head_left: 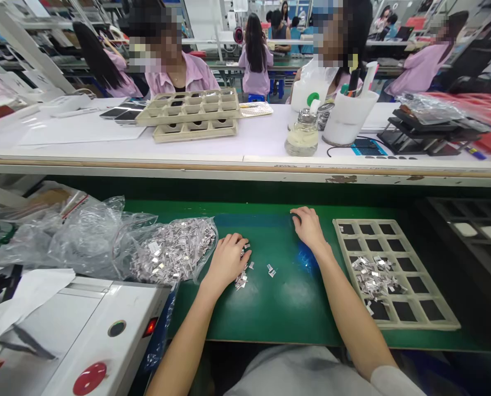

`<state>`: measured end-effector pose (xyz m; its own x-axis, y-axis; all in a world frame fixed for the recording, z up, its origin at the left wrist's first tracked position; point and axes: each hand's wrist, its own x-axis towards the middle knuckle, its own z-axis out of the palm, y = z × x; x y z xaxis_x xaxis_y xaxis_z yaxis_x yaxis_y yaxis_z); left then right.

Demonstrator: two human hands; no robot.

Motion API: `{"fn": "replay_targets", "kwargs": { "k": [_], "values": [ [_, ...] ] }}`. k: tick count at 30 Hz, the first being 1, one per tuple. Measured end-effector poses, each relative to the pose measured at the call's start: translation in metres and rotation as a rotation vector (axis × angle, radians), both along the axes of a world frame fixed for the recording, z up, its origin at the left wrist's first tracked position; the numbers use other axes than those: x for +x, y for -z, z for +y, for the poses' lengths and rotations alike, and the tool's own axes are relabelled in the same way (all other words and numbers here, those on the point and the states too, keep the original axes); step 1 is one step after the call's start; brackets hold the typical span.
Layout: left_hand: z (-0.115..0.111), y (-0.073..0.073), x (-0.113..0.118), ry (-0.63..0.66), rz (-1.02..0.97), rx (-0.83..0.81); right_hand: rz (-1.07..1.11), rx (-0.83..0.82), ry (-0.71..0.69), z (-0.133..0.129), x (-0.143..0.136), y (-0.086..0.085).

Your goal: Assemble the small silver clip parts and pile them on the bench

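- The small metal pieces (pixel 241 281) lie in a pile under and just beside the fingertips of the left hand (pixel 227 257); the pile stretches toward the person.
- A few loose pieces (pixel 272 270) lie to the right of this pile, apart from it, on the green work surface (pixel 278 316). The left hand is nearer to them than the right hand (pixel 310 228). They are too small for telling their long axis surely.
- The left fingers are bent over the pile; whether they pinch a piece, I cannot tell.
- The right fingers are loosely curled, farther from the person. No piece is seen in them, but I cannot tell if they are empty.
- The beige compartment tray (pixel 418 325) lies right of the right forearm (pixel 344 286), which stands between it and the loose pieces. More metal pieces are heaped in its left and middle compartments.
- The clear plastic bag (pixel 175 247), full of similar pieces, is close at the left hand's outer side.
- Nearer to the person, at left, is a white machine with a red button (pixel 89 378).
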<state>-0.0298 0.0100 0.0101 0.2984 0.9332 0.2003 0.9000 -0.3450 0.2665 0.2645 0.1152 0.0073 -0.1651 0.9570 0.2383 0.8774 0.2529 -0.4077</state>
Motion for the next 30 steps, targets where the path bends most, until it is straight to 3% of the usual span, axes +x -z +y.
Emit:
{"fn": "replay_targets", "kwargs": {
  "k": [8,19,21,25,30],
  "values": [
    [0.012,-0.006,0.010,-0.030,0.053,0.016,-0.051,-0.067,0.025,0.006,0.013,0.003],
    [0.017,-0.024,0.011,0.000,0.025,-0.139,-0.090,-0.081,0.010,0.001,0.013,0.004],
    [0.018,-0.027,0.012,0.016,-0.101,-0.167,-0.094,-0.074,0.006,0.001,0.013,0.004],
    [0.025,-0.031,0.023,-0.023,-0.552,-0.268,-0.073,-0.042,0.001,0.002,0.015,0.008],
    [0.041,-0.023,0.047,-0.037,-0.778,-0.341,-0.040,0.041,-0.012,0.006,0.018,0.017]
  ]
}}
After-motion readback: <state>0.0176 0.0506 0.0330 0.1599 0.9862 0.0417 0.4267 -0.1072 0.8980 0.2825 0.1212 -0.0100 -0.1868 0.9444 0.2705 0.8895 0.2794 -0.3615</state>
